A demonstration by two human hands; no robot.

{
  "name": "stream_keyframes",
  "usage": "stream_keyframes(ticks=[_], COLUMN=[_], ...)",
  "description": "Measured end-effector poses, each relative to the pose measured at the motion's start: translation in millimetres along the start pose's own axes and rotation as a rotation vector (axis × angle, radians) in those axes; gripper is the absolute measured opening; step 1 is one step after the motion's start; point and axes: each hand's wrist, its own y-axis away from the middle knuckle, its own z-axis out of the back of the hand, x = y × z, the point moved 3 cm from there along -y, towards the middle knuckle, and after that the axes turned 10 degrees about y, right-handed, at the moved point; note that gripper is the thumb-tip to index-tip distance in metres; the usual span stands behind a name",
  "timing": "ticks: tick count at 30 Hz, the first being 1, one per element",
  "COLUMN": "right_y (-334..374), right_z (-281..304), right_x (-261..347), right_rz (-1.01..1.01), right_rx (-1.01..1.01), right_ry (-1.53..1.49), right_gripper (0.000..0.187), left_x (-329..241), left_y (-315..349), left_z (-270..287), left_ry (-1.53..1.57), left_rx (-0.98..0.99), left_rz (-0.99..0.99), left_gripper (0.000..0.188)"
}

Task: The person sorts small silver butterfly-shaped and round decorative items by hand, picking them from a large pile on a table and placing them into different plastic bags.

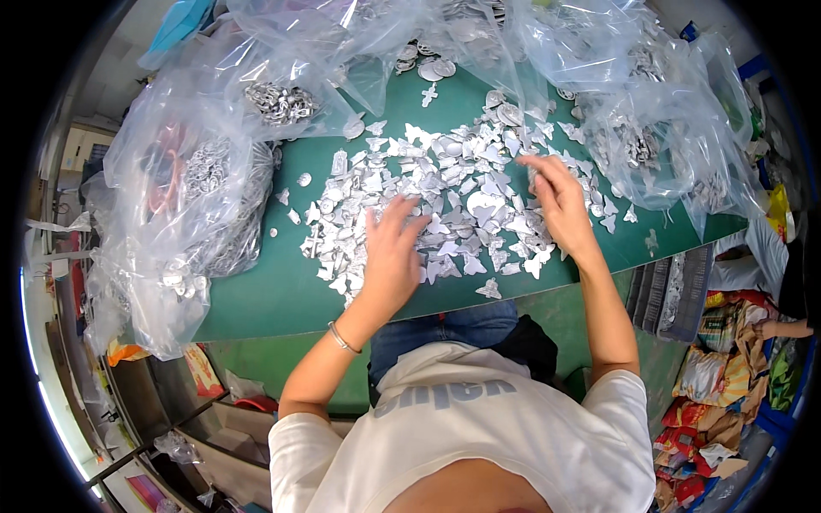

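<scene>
A wide heap of small silver-coloured metal charms (445,171) lies on the green tabletop, many of them butterfly-shaped. My left hand (395,252) rests on the near left part of the heap, fingers spread among the pieces, holding nothing that I can see. At the right side of the heap is my right hand (560,205). Its index finger and thumb reach left over the charms with a gap between them, and its other fingers are partly hidden. Close to the table's front edge, a single butterfly charm (488,289) lies a little apart from the heap.
Clear plastic bags of metal pieces crowd the left (184,205), the back and the right (637,145) of the green table (256,303). A cross-shaped charm (429,95) lies behind the heap. Grey crates (658,295) and colourful sacks (718,342) stand at the right.
</scene>
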Motion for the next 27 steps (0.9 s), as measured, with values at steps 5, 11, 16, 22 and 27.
stream_keyframes(ticks=[5,11,16,22,27], right_y=[-1,26,47,59,67], right_z=[0,26,63,41,-2], right_x=[-4,-3,-28,-38,-6], right_rz=[-0.229,-0.092,-0.236,-0.097,-0.067], right_rx=[0.086,0.009,-0.263,-0.29,-0.105], right_ry=[-0.192,0.027,0.636,0.87,0.751], right_gripper=[0.021,0.02,0.018,0.036,0.05], left_x=[-19,-19,-11,-15,-19], left_y=[-43,-59,-65,-66,-65], left_z=[-32,-49,-49,-52,-49], left_ry=[0.051,0.071,0.107,0.136,0.106], left_rx=[0.088,0.148,0.147,0.244,0.224], left_rz=[-0.024,0.037,0.064,0.111,0.064], left_gripper=[0.03,0.034,0.033,0.031,0.03])
